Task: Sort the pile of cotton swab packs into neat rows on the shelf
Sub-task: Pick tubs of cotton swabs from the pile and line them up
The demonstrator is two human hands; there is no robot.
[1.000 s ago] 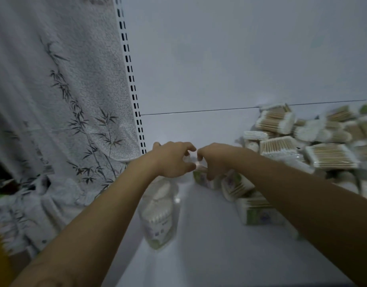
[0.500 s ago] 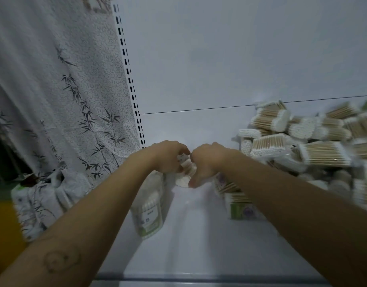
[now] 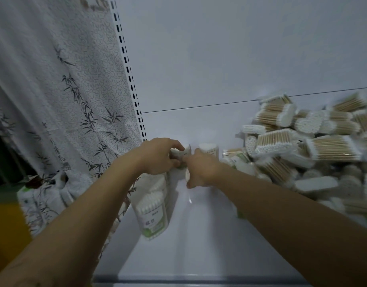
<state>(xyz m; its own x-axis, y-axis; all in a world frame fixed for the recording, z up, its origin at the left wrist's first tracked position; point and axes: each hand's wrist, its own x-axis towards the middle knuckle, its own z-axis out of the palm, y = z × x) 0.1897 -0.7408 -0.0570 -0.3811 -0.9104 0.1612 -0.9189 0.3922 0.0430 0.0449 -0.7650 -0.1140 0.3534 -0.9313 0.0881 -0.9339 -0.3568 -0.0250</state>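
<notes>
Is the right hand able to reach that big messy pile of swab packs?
Probably yes. The pile lies just right of the right hand on the same shelf, and nothing stands between them.

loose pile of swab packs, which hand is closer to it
Right. The right hand sits just left of the pile; the left hand is farther left, beyond it, gripping a pack.
</notes>
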